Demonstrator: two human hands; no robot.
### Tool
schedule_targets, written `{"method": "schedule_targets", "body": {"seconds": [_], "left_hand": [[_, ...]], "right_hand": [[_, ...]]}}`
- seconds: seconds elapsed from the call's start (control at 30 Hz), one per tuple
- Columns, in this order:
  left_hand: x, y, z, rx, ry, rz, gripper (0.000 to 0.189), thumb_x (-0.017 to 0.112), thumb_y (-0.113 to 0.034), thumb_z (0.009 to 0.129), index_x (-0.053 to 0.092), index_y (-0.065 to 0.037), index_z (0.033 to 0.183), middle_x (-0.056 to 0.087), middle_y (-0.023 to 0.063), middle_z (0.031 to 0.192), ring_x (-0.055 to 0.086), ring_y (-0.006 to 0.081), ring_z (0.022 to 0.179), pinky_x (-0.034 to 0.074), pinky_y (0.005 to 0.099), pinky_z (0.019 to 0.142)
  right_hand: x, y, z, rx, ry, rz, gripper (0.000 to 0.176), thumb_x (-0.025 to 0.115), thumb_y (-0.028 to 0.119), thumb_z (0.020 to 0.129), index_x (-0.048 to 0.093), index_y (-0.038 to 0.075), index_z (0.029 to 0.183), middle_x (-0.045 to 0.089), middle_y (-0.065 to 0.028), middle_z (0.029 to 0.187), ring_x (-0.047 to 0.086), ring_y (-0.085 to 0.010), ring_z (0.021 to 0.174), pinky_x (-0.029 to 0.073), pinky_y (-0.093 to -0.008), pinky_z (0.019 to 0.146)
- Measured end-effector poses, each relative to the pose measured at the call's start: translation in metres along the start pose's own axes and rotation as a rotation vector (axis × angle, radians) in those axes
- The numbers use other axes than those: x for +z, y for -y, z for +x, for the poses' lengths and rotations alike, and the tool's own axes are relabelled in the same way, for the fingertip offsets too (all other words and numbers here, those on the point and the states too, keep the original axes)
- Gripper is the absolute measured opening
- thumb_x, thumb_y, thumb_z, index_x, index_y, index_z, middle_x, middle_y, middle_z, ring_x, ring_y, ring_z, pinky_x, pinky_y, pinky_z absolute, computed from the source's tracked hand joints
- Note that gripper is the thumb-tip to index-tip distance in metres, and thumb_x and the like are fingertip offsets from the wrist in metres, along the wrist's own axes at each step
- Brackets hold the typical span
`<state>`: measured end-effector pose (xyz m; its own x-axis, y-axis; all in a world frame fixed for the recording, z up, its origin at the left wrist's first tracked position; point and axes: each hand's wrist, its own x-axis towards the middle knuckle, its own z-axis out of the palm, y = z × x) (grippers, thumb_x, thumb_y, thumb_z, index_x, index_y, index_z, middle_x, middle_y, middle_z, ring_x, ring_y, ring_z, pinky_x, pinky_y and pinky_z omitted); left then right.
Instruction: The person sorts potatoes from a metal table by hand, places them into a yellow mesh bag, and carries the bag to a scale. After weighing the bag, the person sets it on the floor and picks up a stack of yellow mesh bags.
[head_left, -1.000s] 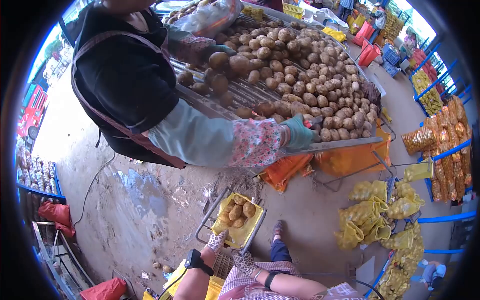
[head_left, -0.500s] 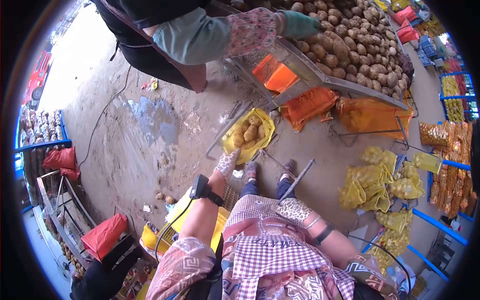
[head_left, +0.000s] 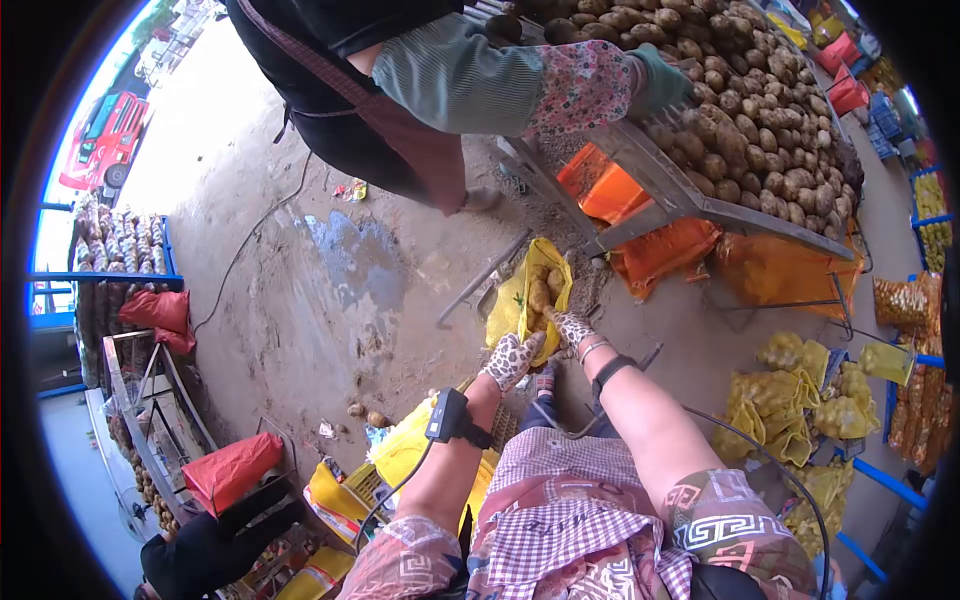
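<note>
A yellow mesh bag [head_left: 507,312] with its mouth open holds several potatoes [head_left: 541,290] on the floor in front of me. My left hand [head_left: 513,361], in a spotted glove, is closed on the near left edge of the bag. On the bag's right side is my right hand [head_left: 572,330], also in a spotted glove, at the rim by the potatoes; its fingertips are partly hidden. A metal hooked rod [head_left: 484,279] lies left of the bag, and another metal stand [head_left: 600,412] is under my right forearm.
A co-worker's green-gloved hand [head_left: 662,82] touches the potato heap [head_left: 765,135] on a metal-framed table [head_left: 700,205]. Orange bags [head_left: 655,258] hang beneath it. Filled yellow bags [head_left: 770,385] stand at right. A yellow crate [head_left: 365,480] is near my left arm. A cable [head_left: 240,243] crosses the floor.
My right hand has left the metal stand and reached the bag. The bag now stands narrower and more upright between both hands. The view has shifted, and the co-worker's hand is further over the heap.
</note>
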<state>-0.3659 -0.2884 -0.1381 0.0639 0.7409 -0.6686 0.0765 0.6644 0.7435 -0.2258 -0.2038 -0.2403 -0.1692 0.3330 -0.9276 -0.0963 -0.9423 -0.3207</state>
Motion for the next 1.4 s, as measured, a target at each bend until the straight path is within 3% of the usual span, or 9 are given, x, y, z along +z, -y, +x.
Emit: {"method": "schedule_targets", "body": {"seconds": [0.2, 0.27, 0.47, 0.63, 0.77, 0.93, 1.1, 1.23, 1.4], "left_hand": [[-0.032, -0.013, -0.015, -0.08, -0.089, 0.272, 0.043, 0.054, -0.039, 0.094, 0.065, 0.001, 0.108, 0.069, 0.0165, 0.09, 0.065, 0.029, 0.084, 0.049, 0.0398, 0.076], [-0.05, -0.006, -0.025, 0.021, -0.088, 0.301, 0.039, 0.051, -0.035, 0.095, 0.065, 0.0, 0.107, 0.068, 0.0205, 0.101, 0.063, 0.0375, 0.095, 0.048, 0.0434, 0.083], [-0.099, 0.001, -0.032, 0.542, -0.87, 0.246, 0.028, 0.056, -0.022, 0.097, 0.058, -0.004, 0.118, 0.061, 0.0042, 0.109, 0.058, 0.0175, 0.095, 0.047, 0.0338, 0.086], [-0.13, 0.025, 0.004, 0.049, 0.283, -0.744, 0.043, 0.053, -0.04, 0.097, 0.063, -0.001, 0.112, 0.067, 0.0131, 0.107, 0.062, 0.0287, 0.104, 0.049, 0.046, 0.088], [-0.151, 0.038, 0.013, 0.107, 0.356, -0.562, 0.039, 0.056, -0.04, 0.096, 0.065, -0.002, 0.098, 0.068, 0.0119, 0.09, 0.065, 0.0326, 0.088, 0.051, 0.0501, 0.086], [-0.139, -0.015, -0.005, 0.364, -0.221, 1.105, 0.021, 0.063, -0.028, 0.084, 0.071, -0.01, 0.092, 0.067, 0.0155, 0.09, 0.061, 0.0351, 0.093, 0.046, 0.0484, 0.083], [-0.132, -0.039, -0.013, 0.277, -0.34, 1.259, 0.026, 0.065, -0.025, 0.083, 0.07, -0.01, 0.103, 0.067, 0.0151, 0.1, 0.059, 0.0354, 0.101, 0.042, 0.0483, 0.092], [-0.092, -0.028, -0.049, 0.63, -0.751, 0.772, 0.065, 0.072, -0.028, 0.08, 0.049, -0.006, 0.136, 0.057, 0.0188, 0.125, 0.055, 0.0352, 0.113, 0.042, 0.0441, 0.099], [-0.078, 0.019, -0.088, -0.002, -0.642, 0.614, 0.07, 0.073, -0.038, 0.079, 0.05, -0.001, 0.133, 0.063, 0.0189, 0.118, 0.063, 0.0321, 0.104, 0.048, 0.0395, 0.089]], "right_hand": [[-0.008, 0.011, -0.116, -0.189, -0.017, 0.014, 0.038, 0.061, 0.037, 0.092, 0.059, 0.006, 0.113, 0.064, -0.0058, 0.08, 0.059, -0.0144, 0.055, 0.045, -0.0244, 0.039], [-0.017, 0.001, -0.133, -0.271, 0.036, -0.072, 0.049, 0.063, 0.035, 0.092, 0.055, -0.003, 0.122, 0.066, -0.0126, 0.104, 0.065, -0.0218, 0.086, 0.053, -0.0332, 0.076], [-0.007, 0.025, -0.179, -0.457, 0.042, -0.081, 0.031, 0.06, 0.03, 0.094, 0.062, -0.001, 0.095, 0.064, -0.009, 0.076, 0.062, -0.0171, 0.063, 0.048, -0.0258, 0.054], [-0.014, 0.043, -0.206, -0.502, -0.012, 0.006, 0.027, 0.06, 0.03, 0.094, 0.061, 0.004, 0.088, 0.058, -0.0038, 0.061, 0.05, -0.013, 0.041, 0.039, -0.0257, 0.034], [-0.021, 0.054, -0.222, -0.507, 0.014, 0.003, 0.023, 0.062, 0.028, 0.094, 0.062, 0.005, 0.092, 0.06, -0.0026, 0.066, 0.055, -0.011, 0.049, 0.044, -0.0232, 0.042], [-0.026, 0.041, -0.205, -0.458, 0.003, -0.029, 0.022, 0.063, 0.025, 0.093, 0.065, 0.004, 0.101, 0.063, -0.001, 0.076, 0.059, -0.0082, 0.06, 0.047, -0.0211, 0.05], [-0.018, -0.004, -0.191, -0.505, -0.181, -0.861, 0.032, 0.064, 0.029, 0.092, 0.065, -0.003, 0.097, 0.065, -0.0055, 0.074, 0.06, -0.0131, 0.063, 0.049, -0.0273, 0.063], [0.008, -0.008, -0.233, -0.317, 0.193, -0.395, 0.032, 0.066, 0.028, 0.091, 0.066, -0.003, 0.1, 0.066, -0.0068, 0.079, 0.063, -0.0149, 0.074, 0.05, -0.0307, 0.071], [0.037, -0.052, -0.236, -0.68, 0.321, -0.904, 0.039, 0.059, 0.037, 0.093, 0.064, 0.002, 0.11, 0.066, -0.0216, 0.095, 0.066, -0.0313, 0.081, 0.05, -0.0401, 0.07]]}}
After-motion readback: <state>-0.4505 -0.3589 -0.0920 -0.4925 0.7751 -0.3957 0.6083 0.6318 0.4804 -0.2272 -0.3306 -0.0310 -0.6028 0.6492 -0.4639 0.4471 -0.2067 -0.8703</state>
